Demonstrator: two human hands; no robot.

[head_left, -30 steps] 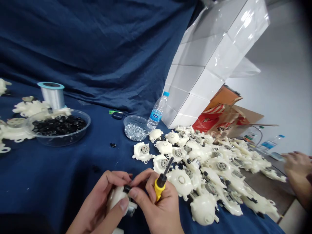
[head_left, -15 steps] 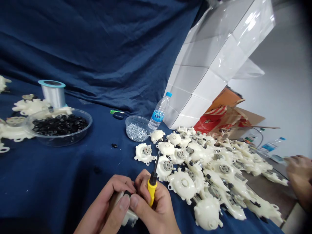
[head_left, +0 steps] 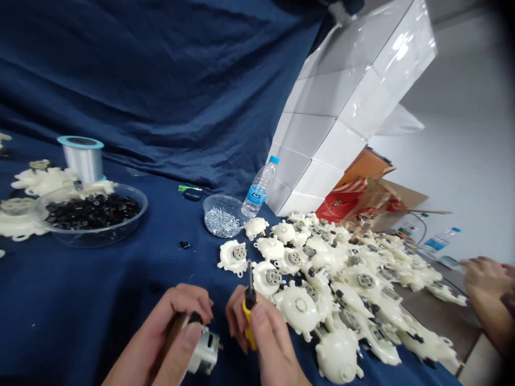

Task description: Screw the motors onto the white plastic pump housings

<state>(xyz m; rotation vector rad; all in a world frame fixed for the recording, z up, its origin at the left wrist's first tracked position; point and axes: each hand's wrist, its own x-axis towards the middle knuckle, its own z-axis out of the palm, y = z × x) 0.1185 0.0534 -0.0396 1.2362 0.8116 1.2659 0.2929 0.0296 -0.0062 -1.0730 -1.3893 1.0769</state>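
Note:
Near the bottom centre, my left hand [head_left: 173, 332] is closed around a cream housing with a silver motor [head_left: 207, 351] and a black piece [head_left: 195, 318] under the thumb. My right hand [head_left: 257, 332], a short gap to the right, grips a yellow-handled screwdriver [head_left: 250, 324] whose shaft points up. Just beyond it lie cream housings with motors [head_left: 267, 279]. A small black piece [head_left: 184, 245] rests on the blue cloth ahead of my hands.
A bowl of black parts [head_left: 90, 238] and a thread spool [head_left: 83, 161] stand left. Ahead are a bowl of screws [head_left: 223, 221], a water bottle [head_left: 259, 190] and stacked white boxes [head_left: 309, 128]. Many housings spread right, towards another person's hand [head_left: 488, 284].
My hands have moved apart; the right one no longer touches the housing, and more of its motor shows. The screwdriver is more upright. The whole view has shifted slightly.

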